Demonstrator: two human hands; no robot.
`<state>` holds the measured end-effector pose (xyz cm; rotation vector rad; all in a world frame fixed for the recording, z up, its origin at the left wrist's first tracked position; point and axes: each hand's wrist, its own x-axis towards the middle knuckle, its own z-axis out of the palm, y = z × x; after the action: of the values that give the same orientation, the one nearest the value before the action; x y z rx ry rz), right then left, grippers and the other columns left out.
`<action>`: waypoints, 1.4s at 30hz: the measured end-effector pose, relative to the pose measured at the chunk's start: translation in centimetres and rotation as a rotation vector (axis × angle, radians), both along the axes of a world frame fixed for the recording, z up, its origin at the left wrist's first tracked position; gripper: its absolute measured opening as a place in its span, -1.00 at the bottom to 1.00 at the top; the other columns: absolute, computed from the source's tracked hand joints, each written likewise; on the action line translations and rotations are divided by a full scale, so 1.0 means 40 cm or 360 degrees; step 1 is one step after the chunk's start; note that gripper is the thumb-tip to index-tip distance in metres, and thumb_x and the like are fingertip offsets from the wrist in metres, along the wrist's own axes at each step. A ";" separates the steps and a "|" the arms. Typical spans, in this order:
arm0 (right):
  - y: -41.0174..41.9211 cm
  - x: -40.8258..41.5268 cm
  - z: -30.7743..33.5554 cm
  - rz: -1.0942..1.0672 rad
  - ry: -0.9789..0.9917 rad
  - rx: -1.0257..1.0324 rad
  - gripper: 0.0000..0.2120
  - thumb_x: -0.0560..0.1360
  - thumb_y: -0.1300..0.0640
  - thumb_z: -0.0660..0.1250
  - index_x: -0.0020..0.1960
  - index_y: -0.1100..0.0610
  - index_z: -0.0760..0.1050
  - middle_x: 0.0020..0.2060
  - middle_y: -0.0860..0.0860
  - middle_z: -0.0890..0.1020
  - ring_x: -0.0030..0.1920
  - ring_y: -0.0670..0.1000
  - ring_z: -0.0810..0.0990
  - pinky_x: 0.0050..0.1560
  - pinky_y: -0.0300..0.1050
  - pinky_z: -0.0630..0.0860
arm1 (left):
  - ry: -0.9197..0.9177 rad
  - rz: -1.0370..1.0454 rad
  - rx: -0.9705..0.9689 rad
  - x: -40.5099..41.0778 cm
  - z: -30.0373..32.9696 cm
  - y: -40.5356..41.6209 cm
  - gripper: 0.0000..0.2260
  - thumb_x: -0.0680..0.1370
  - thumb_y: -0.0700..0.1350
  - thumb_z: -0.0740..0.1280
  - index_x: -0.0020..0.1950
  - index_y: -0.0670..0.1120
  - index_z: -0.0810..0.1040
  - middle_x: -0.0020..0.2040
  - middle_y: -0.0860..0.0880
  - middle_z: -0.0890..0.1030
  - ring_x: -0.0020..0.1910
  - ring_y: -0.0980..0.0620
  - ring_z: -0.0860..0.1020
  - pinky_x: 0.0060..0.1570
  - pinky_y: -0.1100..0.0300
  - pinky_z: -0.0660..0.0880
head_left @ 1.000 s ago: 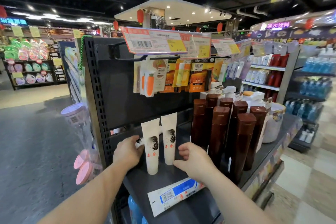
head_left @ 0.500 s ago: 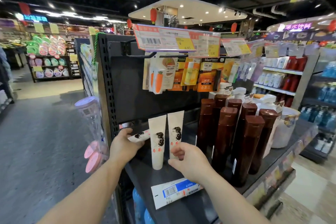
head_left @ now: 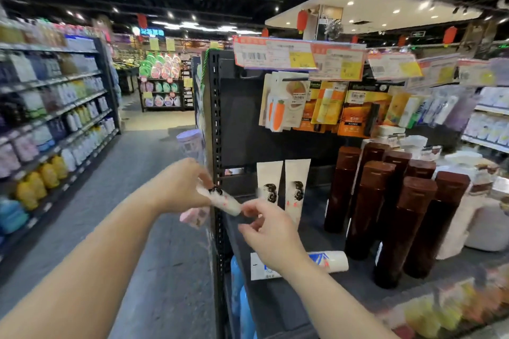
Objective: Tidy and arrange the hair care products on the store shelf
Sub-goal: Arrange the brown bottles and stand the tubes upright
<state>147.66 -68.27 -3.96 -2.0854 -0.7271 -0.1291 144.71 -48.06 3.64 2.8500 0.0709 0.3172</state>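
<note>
Small white tube [head_left: 223, 199] now off shelf [head_left: 275, 297], in left hand [head_left: 181, 187].

Left hand [head_left: 181, 187] grips a small tube [head_left: 223, 200] out in front of the shelf [head_left: 278, 300] post, right hand [head_left: 271, 231] just right of it, fingertips near the tube's end. Two tubes [head_left: 283, 190] stand upright behind the right hand. A flat tube [head_left: 330, 260] lies on the shelf under the right wrist. Tall bottles [head_left: 396, 206] stand clustered right of the right hand. Hanging packets [head_left: 316, 107] above them.
</note>
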 end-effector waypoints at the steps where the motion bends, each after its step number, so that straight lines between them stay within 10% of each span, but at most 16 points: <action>1: 0.012 -0.005 0.000 0.0028 -0.0067 -0.0014 -0.67 0.43 0.14 0.40 0.13 -0.14 0.49 -0.01 -0.20 0.56 -0.10 -0.16 0.53 0.02 -0.15 0.53 | 0.0051 -0.0057 0.0121 -0.029 0.026 0.001 -0.82 0.35 0.03 0.52 -0.12 0.10 0.60 -0.07 0.13 0.52 -0.04 0.11 0.54 -0.06 0.22 0.46; 5: 0.052 -0.016 -0.015 0.0103 -0.0207 -0.0205 -0.40 0.40 0.08 0.42 0.40 -0.09 0.34 0.26 -0.16 0.49 0.25 -0.10 0.44 0.24 -0.17 0.42 | 0.0204 -0.0259 0.0338 -0.131 0.094 -0.028 -0.80 0.38 -0.03 0.52 -0.15 0.14 0.52 0.07 0.17 0.48 0.07 0.19 0.47 0.15 0.19 0.45; 8: 0.062 -0.023 -0.029 0.0162 -0.0095 -0.0249 -0.52 0.38 0.01 0.40 0.28 -0.19 0.42 0.05 -0.18 0.63 0.09 -0.08 0.55 0.07 -0.06 0.55 | 0.0188 -0.0379 0.0391 -0.157 0.106 -0.044 -0.75 0.40 -0.04 0.52 -0.10 0.19 0.48 0.15 0.21 0.44 0.12 0.23 0.44 0.21 0.23 0.43; 12: 0.042 -0.036 -0.023 0.0074 0.0008 -0.0061 -0.64 0.38 -0.03 0.46 0.14 -0.14 0.50 -0.05 -0.23 0.63 -0.04 -0.22 0.56 -0.07 -0.23 0.52 | -0.0121 -0.0321 -0.0397 -0.156 0.087 -0.032 -0.16 0.35 -0.08 0.58 0.45 0.30 0.16 0.25 0.43 0.29 0.06 0.23 0.57 0.10 0.33 0.48; 20: -0.012 -0.073 -0.010 -0.0201 0.0108 0.0096 -0.70 0.37 -0.05 0.41 0.09 -0.16 0.52 -0.05 -0.19 0.62 -0.04 -0.15 0.57 0.02 -0.03 0.57 | -0.0102 -0.0273 -0.1438 -0.061 -0.180 -0.157 -0.85 0.47 -0.13 0.49 0.02 -0.03 0.65 -0.08 0.11 0.71 -0.06 0.20 0.66 0.06 0.10 0.59; 24: -0.146 -0.067 -0.024 -0.0462 -0.0127 -0.0707 -0.41 0.46 0.08 0.38 0.43 -0.14 0.28 0.25 -0.13 0.49 0.20 -0.02 0.39 0.21 -0.10 0.41 | -0.0196 -0.0150 -0.1394 -0.020 -0.206 -0.165 -0.85 0.48 -0.04 0.47 0.03 0.02 0.63 -0.10 0.13 0.71 -0.16 0.25 0.62 -0.06 0.17 0.53; 30: -0.203 -0.028 -0.062 -0.0494 -0.0355 -0.1588 -0.48 0.45 0.27 0.28 0.36 -0.05 0.34 0.23 -0.02 0.49 0.22 0.11 0.36 0.11 0.00 0.29 | -0.0281 -0.0049 -0.1107 0.019 -0.193 -0.173 -0.70 0.49 0.03 0.44 0.18 0.04 0.51 0.00 0.17 0.67 0.01 0.20 0.61 0.05 0.12 0.57; 34: -0.233 0.004 -0.072 -0.0292 -0.0302 -0.1359 -0.54 0.42 0.27 0.22 0.23 -0.14 0.43 0.12 -0.09 0.53 0.20 0.04 0.37 0.11 -0.01 0.26 | -0.0235 0.0055 -0.1025 0.014 -0.213 -0.173 -0.78 0.50 -0.01 0.44 0.10 0.04 0.50 -0.05 0.14 0.66 -0.03 0.19 0.61 0.04 0.07 0.58; 42: -0.270 0.023 -0.042 0.0172 0.0753 0.0094 -0.77 0.54 0.16 0.33 0.11 -0.12 0.44 -0.04 -0.16 0.61 -0.04 -0.18 0.55 -0.11 -0.43 0.43 | -0.0029 0.0089 -0.1084 -0.015 -0.268 -0.239 -0.72 0.47 -0.04 0.45 0.11 0.09 0.46 -0.03 0.11 0.65 -0.04 0.18 0.60 -0.01 0.20 0.55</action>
<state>148.58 -79.06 -5.66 -1.9113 -0.5334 0.3870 144.11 -57.62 -7.09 2.1722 0.2111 0.2658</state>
